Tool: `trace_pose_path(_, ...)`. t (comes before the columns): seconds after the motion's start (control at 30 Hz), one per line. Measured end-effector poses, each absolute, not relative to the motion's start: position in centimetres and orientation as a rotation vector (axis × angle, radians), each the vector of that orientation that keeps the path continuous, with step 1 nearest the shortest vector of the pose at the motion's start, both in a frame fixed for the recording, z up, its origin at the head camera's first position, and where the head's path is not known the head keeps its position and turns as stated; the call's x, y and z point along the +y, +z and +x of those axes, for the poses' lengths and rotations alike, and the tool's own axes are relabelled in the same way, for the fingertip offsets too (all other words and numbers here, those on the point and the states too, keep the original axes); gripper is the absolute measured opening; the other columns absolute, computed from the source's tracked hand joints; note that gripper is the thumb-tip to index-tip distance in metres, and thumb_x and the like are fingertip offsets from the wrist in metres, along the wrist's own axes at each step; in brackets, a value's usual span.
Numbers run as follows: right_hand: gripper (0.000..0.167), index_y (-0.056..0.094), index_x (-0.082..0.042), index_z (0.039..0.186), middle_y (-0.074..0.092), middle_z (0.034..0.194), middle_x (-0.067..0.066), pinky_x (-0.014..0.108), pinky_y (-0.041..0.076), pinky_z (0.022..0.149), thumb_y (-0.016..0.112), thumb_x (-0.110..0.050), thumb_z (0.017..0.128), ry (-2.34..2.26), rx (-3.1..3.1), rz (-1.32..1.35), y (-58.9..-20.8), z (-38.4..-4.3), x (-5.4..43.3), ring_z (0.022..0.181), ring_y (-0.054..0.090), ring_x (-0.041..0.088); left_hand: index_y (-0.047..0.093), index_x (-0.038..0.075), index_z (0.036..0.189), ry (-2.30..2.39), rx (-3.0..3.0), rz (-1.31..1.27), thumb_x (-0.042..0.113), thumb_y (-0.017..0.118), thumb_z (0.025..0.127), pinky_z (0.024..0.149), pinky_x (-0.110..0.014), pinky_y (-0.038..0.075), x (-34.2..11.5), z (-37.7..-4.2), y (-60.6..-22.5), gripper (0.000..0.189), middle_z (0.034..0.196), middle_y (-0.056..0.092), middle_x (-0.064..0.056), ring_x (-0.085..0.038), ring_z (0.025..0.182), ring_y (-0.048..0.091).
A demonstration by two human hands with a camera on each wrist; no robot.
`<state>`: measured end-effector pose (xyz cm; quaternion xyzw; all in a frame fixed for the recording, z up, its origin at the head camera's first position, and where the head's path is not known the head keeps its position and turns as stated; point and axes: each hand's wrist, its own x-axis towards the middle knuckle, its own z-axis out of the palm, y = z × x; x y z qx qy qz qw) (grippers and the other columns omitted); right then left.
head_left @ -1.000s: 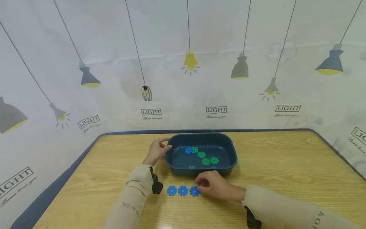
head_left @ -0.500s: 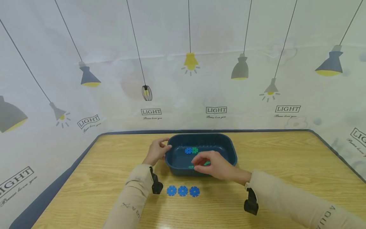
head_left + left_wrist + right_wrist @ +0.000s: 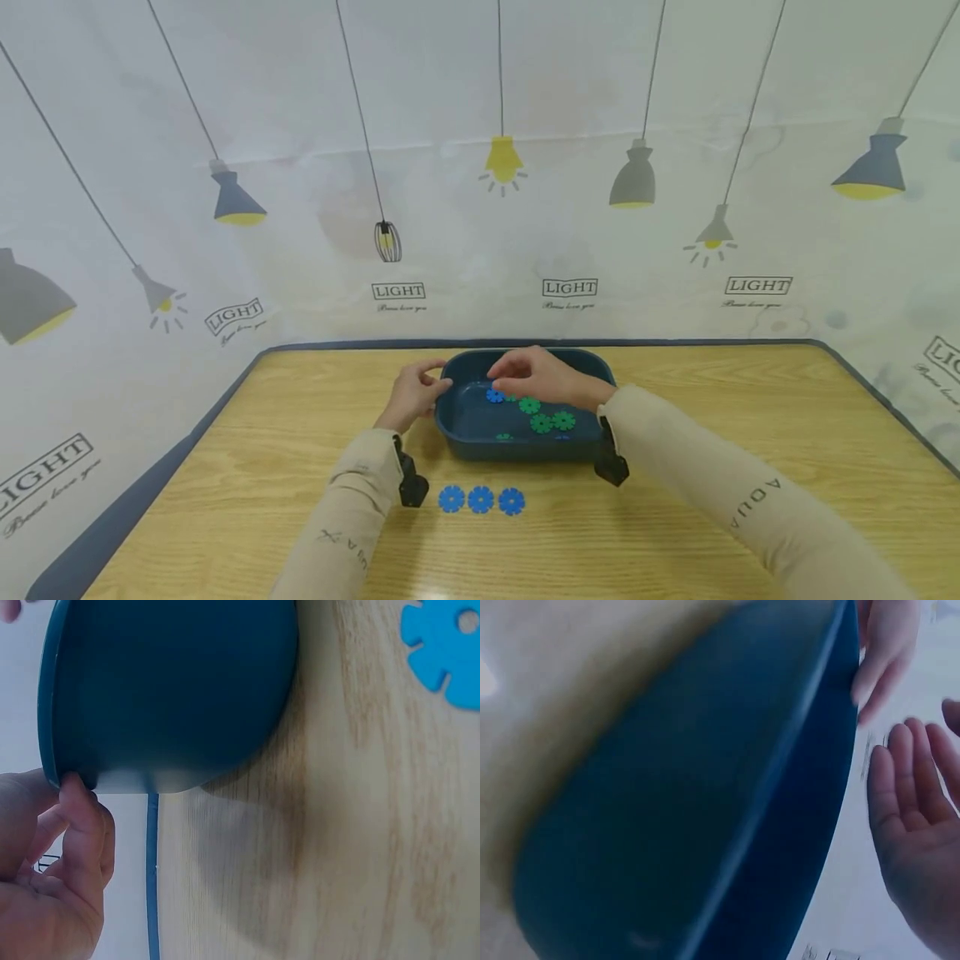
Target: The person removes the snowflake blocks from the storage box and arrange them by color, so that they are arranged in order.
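My left hand (image 3: 411, 396) pinches the left rim of a dark blue plastic basin (image 3: 510, 451). The left wrist view shows its thumb and fingers (image 3: 82, 825) on either side of that rim. Above the basin's inside hovers my right hand (image 3: 543, 377), its fingers (image 3: 904, 761) loosely extended with nothing held in the right wrist view. Just below its fingertips lies a blue notched disc (image 3: 494, 396), with a green disc beside it partly hidden. Several more green notched discs (image 3: 529, 405) lie on the basin floor.
Three blue notched discs (image 3: 481, 499) lie in a row on the wooden table (image 3: 300, 425) in front of the basin. A white wall sheet (image 3: 450, 325) printed with lamps hangs behind the table's far edge. Black wrist cameras (image 3: 611, 463) are strapped to both sleeves.
My right hand has left the rightmost blue disc in the row, risen over the basin's front wall and moved to its far side. My left hand has stayed on the rim.
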<state>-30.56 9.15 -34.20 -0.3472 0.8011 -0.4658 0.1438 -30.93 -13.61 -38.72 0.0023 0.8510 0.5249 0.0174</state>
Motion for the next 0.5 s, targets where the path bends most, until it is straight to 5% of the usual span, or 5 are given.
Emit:
trace_pose_path(0.33,0.033,0.055,0.003,0.114,0.059,0.104,0.009,0.036,0.048,0.075,0.055,-0.017,0.088,-1.207,2.367,-0.882,-34.2,-34.3,9.8,0.091,0.055,0.027,0.052,0.009,0.123,1.645,2.627,0.008,0.012,0.059,0.086,0.051,-0.037,0.050,-13.6,-30.8,-38.7,0.038,0.081,0.053,-0.012,-0.022,0.062,0.055)
trace_pose_path(0.5,0.031,0.058,0.003,0.111,0.060,0.104,0.010,0.033,0.049,0.070,0.058,-0.016,0.086,-1.219,2.401,-0.916,-34.2,-35.7,10.0,0.088,0.056,0.018,0.051,0.010,0.124,1.662,2.611,-0.005,0.012,0.059,0.086,0.051,-0.035,0.050,-13.7,-30.8,-38.8,0.039,0.082,0.053,-0.011,-0.019,0.061,0.053)
